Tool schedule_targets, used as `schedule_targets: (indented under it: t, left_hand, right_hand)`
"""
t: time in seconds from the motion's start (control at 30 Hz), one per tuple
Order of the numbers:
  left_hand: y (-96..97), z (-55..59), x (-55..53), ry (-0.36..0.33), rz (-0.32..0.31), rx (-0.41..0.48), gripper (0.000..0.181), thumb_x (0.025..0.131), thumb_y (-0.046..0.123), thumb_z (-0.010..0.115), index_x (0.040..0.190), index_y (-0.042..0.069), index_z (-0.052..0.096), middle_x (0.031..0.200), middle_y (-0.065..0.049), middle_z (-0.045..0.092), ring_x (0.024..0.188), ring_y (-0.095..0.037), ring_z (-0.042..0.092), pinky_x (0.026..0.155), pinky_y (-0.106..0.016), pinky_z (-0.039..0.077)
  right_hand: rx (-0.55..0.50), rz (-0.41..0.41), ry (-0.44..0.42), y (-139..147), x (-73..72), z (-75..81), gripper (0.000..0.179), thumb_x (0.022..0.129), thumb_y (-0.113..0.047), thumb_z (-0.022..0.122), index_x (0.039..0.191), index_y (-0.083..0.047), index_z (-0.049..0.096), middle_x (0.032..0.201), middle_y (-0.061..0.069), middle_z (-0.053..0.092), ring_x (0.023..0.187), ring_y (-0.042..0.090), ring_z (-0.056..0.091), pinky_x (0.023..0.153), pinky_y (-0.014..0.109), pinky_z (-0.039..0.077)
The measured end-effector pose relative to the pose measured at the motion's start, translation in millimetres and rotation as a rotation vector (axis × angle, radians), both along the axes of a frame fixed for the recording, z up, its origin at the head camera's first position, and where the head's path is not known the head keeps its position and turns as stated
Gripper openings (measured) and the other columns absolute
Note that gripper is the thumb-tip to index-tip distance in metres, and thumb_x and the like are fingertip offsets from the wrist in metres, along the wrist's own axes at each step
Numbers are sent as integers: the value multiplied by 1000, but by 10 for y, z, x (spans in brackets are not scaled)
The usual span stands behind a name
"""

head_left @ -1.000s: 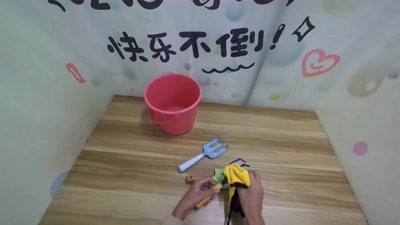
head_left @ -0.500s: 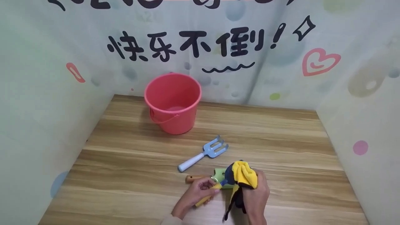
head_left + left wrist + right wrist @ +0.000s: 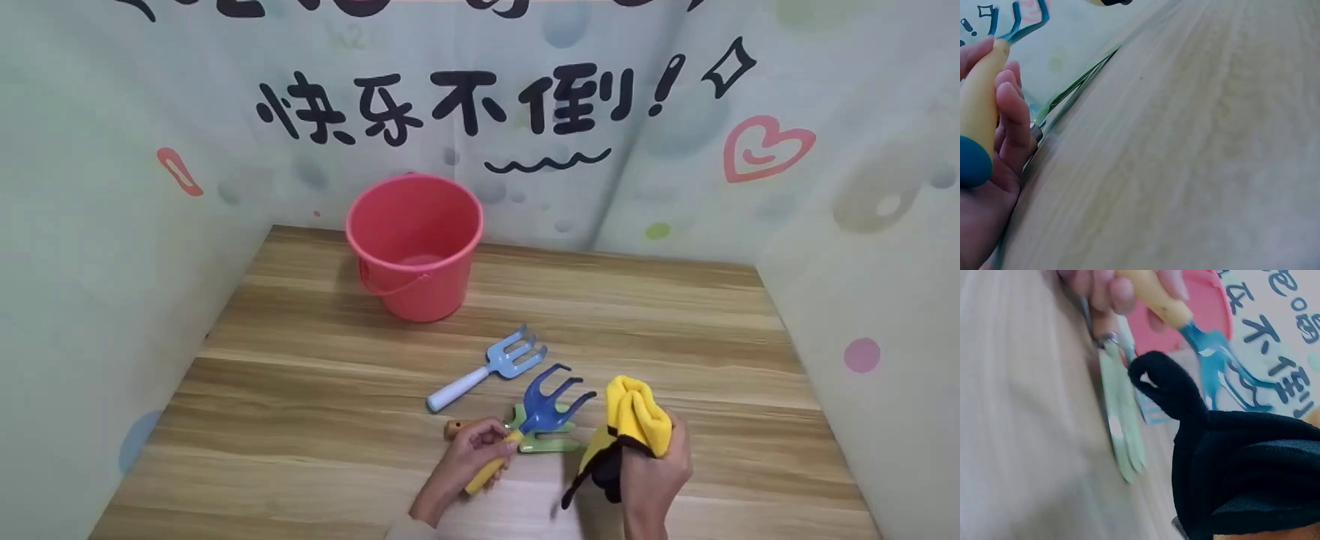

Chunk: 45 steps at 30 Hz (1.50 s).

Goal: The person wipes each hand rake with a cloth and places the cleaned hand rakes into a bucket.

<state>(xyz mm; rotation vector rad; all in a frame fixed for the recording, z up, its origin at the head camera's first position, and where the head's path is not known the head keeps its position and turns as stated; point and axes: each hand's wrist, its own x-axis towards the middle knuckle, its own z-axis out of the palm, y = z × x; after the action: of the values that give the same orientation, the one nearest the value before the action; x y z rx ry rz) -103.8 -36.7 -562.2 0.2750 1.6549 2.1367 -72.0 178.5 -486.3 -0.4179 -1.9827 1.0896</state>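
Note:
My left hand (image 3: 474, 457) grips the yellow handle of a hand cultivator (image 3: 546, 405), its blue curved tines pointing up and away to the right. In the left wrist view, my fingers (image 3: 1013, 107) wrap round that handle, which ends in a blue cap. My right hand (image 3: 660, 472) holds a bunched yellow and black cloth (image 3: 637, 416) to the right of the tines, apart from them. Its black side and a small loop (image 3: 1154, 377) fill much of the right wrist view. Under the cultivator lies a green garden fork (image 3: 551, 445) with a wooden handle, partly hidden.
A light blue hand fork (image 3: 487, 373) lies just beyond the cultivator. Farther back stands a pink bucket (image 3: 424, 296), upright, its handle hanging down in front. The wood-grain tabletop (image 3: 300, 420) meets printed curtains (image 3: 525, 210) at the back and sides.
My right hand has moved to the right with the cloth, off the cultivator's tines, which now show uncovered. My left hand has kept its grip and barely moved.

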Motion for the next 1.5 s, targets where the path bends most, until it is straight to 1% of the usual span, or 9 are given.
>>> schedule_targets:
  t: [0.07, 0.17, 0.3, 0.47, 0.6, 0.93, 1.07, 1.37, 1.5]
  left_hand:
    - [-2, -2, 0, -27, 20, -7, 29, 88, 16, 64, 102, -7, 54, 75, -3, 60, 52, -8, 54, 42, -18, 45]
    - [-6, 6, -6, -43, 44, -31, 26, 88, 19, 64, 100, -3, 56, 76, -7, 61, 52, -10, 55, 42, -19, 45]
    - [0, 20, -20, -50, 36, -47, 27, 87, 21, 65, 101, -1, 57, 79, -11, 63, 53, -11, 55, 43, -20, 46]
    - [21, 2, -28, -62, 16, -69, 26, 87, 20, 66, 103, 0, 59, 79, -5, 63, 55, -11, 56, 45, -20, 47]
    - [43, 1, -38, -21, 8, -66, 27, 86, 15, 66, 104, -4, 59, 81, -1, 63, 59, -11, 56, 50, -19, 48]
    - [23, 38, -42, 54, -40, -57, 31, 85, 13, 67, 105, -8, 55, 84, 2, 62, 65, -7, 57, 53, -17, 48]
    - [7, 36, -48, 38, -40, -82, 31, 84, 17, 68, 104, -5, 57, 87, 2, 63, 68, -8, 58, 58, -18, 50]
    - [10, 85, -24, 36, -78, -100, 28, 85, 8, 66, 101, -10, 54, 85, 3, 61, 70, -7, 57, 60, -18, 49]
    - [12, 75, -22, 46, -79, -122, 26, 84, 7, 66, 99, -11, 56, 86, 3, 60, 74, -8, 56, 64, -18, 48]
  right_hand:
    - [44, 39, 11, 33, -1, 0, 29, 69, 14, 65, 96, 8, 61, 84, 14, 58, 79, -7, 44, 71, 9, 38]
    - [137, 158, 7, 41, -13, -18, 31, 63, 18, 65, 91, 5, 64, 80, 10, 54, 75, -1, 44, 67, 11, 39]
    - [217, 313, -76, -48, -35, -57, 32, 60, 16, 70, 88, -1, 67, 81, 4, 54, 74, 5, 47, 67, 16, 44]
    - [261, 373, -210, -219, -34, -98, 29, 65, 9, 74, 90, -6, 68, 84, 0, 52, 76, 9, 50, 70, 29, 50]
    - [264, 369, -227, -277, -51, -117, 28, 67, 8, 73, 90, -6, 67, 83, 0, 50, 77, 10, 49, 71, 31, 51]
    - [278, 320, -135, -294, -78, -144, 33, 64, 11, 73, 92, -3, 66, 85, 4, 55, 79, 14, 55, 72, 35, 52]
    - [263, 303, -128, -307, -78, -113, 31, 65, 10, 72, 93, -3, 65, 86, 4, 56, 79, 13, 55, 71, 33, 51]
    - [196, 249, -68, -304, -55, -104, 31, 66, 11, 71, 93, -1, 62, 84, 6, 59, 81, 11, 56, 74, 13, 45]
    - [168, 227, -76, -272, -45, -95, 29, 67, 11, 70, 92, -1, 61, 84, 6, 59, 81, 10, 54, 75, 8, 42]
